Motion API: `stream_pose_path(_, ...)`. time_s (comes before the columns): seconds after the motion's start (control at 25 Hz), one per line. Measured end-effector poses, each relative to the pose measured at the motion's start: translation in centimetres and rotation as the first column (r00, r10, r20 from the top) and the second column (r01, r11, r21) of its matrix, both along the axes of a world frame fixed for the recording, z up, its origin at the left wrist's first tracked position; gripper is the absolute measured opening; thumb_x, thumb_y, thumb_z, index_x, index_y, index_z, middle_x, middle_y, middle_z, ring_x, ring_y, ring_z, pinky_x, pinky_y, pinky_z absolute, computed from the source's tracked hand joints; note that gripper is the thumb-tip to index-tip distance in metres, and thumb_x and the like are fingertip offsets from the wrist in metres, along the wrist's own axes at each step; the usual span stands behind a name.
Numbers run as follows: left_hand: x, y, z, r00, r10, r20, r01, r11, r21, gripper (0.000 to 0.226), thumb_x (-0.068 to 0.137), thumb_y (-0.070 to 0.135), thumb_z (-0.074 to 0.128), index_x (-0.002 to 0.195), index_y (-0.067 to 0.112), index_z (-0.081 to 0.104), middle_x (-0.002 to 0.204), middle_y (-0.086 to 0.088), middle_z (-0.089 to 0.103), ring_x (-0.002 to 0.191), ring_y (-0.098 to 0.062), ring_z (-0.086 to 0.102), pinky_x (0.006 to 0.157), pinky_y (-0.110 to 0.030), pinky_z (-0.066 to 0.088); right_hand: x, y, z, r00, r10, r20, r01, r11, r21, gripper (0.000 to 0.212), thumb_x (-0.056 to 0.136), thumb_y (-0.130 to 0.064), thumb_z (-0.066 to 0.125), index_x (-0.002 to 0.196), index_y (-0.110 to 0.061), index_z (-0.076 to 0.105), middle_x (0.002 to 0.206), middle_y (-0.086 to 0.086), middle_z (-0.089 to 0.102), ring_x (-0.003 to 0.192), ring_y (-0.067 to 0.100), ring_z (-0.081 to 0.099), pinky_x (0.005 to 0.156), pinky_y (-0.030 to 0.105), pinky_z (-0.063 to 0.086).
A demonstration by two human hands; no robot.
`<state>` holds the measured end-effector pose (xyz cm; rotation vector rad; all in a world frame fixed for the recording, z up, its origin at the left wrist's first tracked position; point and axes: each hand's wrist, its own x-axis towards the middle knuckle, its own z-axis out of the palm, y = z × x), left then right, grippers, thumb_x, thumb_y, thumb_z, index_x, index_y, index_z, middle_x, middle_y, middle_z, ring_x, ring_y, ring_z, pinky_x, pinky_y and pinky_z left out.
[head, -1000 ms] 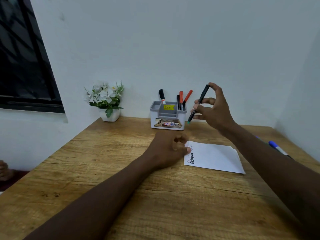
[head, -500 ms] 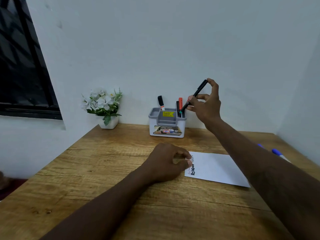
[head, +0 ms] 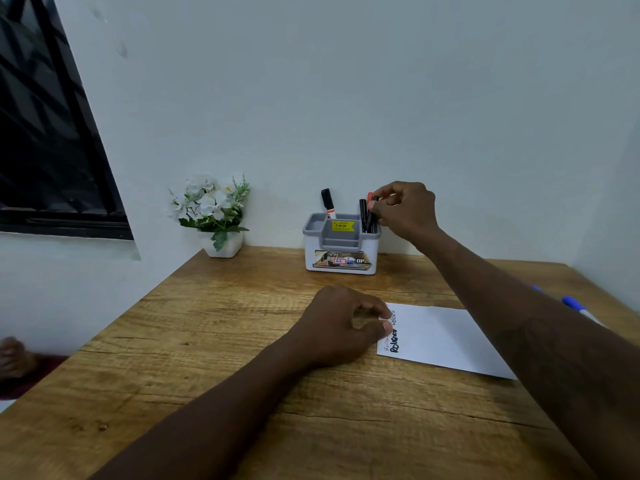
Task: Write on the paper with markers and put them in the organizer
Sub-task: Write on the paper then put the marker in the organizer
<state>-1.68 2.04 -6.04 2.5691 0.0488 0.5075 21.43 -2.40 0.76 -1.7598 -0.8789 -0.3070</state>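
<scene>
A grey and white organizer (head: 313,252) stands at the back of the wooden table (head: 207,341). My right hand (head: 407,211) reaches over its right compartment and pinches the top of a thin black marker (head: 371,220), whose lower end is down inside among other black and orange markers. A black-capped marker (head: 327,201) stands in the back left compartment. My left hand (head: 341,323) rests on the left edge of the white paper (head: 443,337), fingertips touching it beside the handwriting.
A blue-capped marker (head: 575,305) lies on the table to the right, partly hidden behind my right forearm. A white pot of flowers (head: 214,213) sits at the back left corner. A dark window (head: 45,133) is on the left wall.
My right hand carried the black marker from above the paper to the organizer and lowered it into the right compartment. The left hand stayed on the paper's edge.
</scene>
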Motion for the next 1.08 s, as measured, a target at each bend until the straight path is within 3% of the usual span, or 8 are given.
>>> stream_pose_path(0.12, 0.0, 0.0, 0.1, 1.000, -0.005, 0.001, 0.005, 1.000, 0.001, 0.030, 0.092, 0.044, 0.068, 0.116, 0.027, 0.076, 0.122, 0.014, 0.073, 0.108, -0.002, 0.066, 0.101, -0.033, 0.051, -0.4, 0.1, 1.0, 0.997, -0.073, 0.040, 0.078, 0.985, -0.153, 0.018, 0.087, -0.045, 0.076, 0.088, -0.027, 0.074, 0.080, -0.006, 0.073, 0.074, 0.017, 0.073, 0.072, 0.044, 0.064)
stream_pose_path(0.2, -0.1, -0.1, 0.1, 1.000, -0.004, 0.001, 0.004, 1.000, -0.007, 0.030, 0.091, 0.043, 0.069, 0.116, 0.026, 0.076, 0.122, 0.013, 0.073, 0.108, -0.003, 0.066, 0.102, -0.033, 0.051, -0.8, 0.2, 1.1, 0.973, -0.169, 0.156, 0.208, 0.937, -0.281, 0.033, 0.087, -0.059, 0.068, 0.093, -0.027, 0.072, 0.088, -0.009, 0.070, 0.086, 0.018, 0.069, 0.077, 0.038, 0.059)
stream_pose_path(0.36, 0.0, 0.0, 0.2, 1.000, -0.003, -0.019, 0.003, 1.000, -0.019, 0.031, 0.091, 0.043, 0.069, 0.116, 0.026, 0.076, 0.122, 0.012, 0.073, 0.109, -0.003, 0.066, 0.102, -0.033, 0.051, -1.4, 0.8, 0.7, 0.924, -0.229, 0.307, 0.325, 0.892, -0.314, 0.047, 0.084, -0.063, 0.070, 0.107, -0.022, 0.070, 0.104, 0.002, 0.073, 0.098, 0.025, 0.068, 0.079, 0.036, 0.053)
stream_pose_path(0.68, 0.1, 0.0, 0.1, 1.000, -0.002, -0.018, 0.002, 1.000, -0.016, 0.031, 0.091, 0.042, 0.069, 0.117, 0.026, 0.076, 0.122, 0.012, 0.073, 0.108, -0.002, 0.067, 0.101, -0.032, 0.052, -1.0, 0.9, 1.2, 0.967, -0.207, 0.151, 0.242, 0.933, -0.268, 0.034, 0.083, -0.057, 0.074, 0.095, -0.026, 0.070, 0.092, -0.007, 0.067, 0.099, 0.019, 0.066, 0.076, 0.033, 0.050)
stream_pose_path(0.84, 0.1, 0.0, 0.2, 1.000, -0.013, -0.025, 0.013, 1.000, -0.024, 0.032, 0.092, 0.041, 0.069, 0.118, 0.024, 0.075, 0.123, 0.011, 0.073, 0.109, -0.003, 0.067, 0.101, -0.033, 0.053, -0.9, 0.9, 0.9, 0.979, -0.161, 0.123, 0.188, 0.950, -0.250, 0.037, 0.077, -0.049, 0.084, 0.101, -0.022, 0.077, 0.104, 0.000, 0.075, 0.090, 0.015, 0.063, 0.073, 0.032, 0.050)
stream_pose_path(0.96, 0.2, 0.0, 0.1, 1.000, -0.013, -0.028, 0.012, 1.000, -0.020, 0.032, 0.092, 0.042, 0.069, 0.118, 0.025, 0.075, 0.122, 0.011, 0.073, 0.109, -0.004, 0.067, 0.101, -0.035, 0.053, -0.7, 0.6, 0.9, 0.991, -0.118, 0.063, 0.130, 0.962, -0.241, 0.041, 0.072, -0.048, 0.088, 0.102, -0.020, 0.080, 0.099, 0.002, 0.076, 0.086, 0.017, 0.068, 0.076, 0.042, 0.062)
stream_pose_path(1.08, 0.3, 0.1, 0.1, 0.999, -0.012, -0.038, 0.011, 1.000, -0.023, 0.033, 0.092, 0.043, 0.069, 0.119, 0.025, 0.075, 0.123, 0.011, 0.072, 0.110, -0.004, 0.066, 0.101, -0.036, 0.053, -0.6, 0.0, 0.8, 0.998, -0.069, 0.001, 0.067, 0.969, -0.236, 0.046, 0.069, -0.046, 0.092, 0.102, -0.016, 0.080, 0.088, 0.003, 0.074, 0.079, 0.023, 0.074, 0.068, 0.045, 0.065)
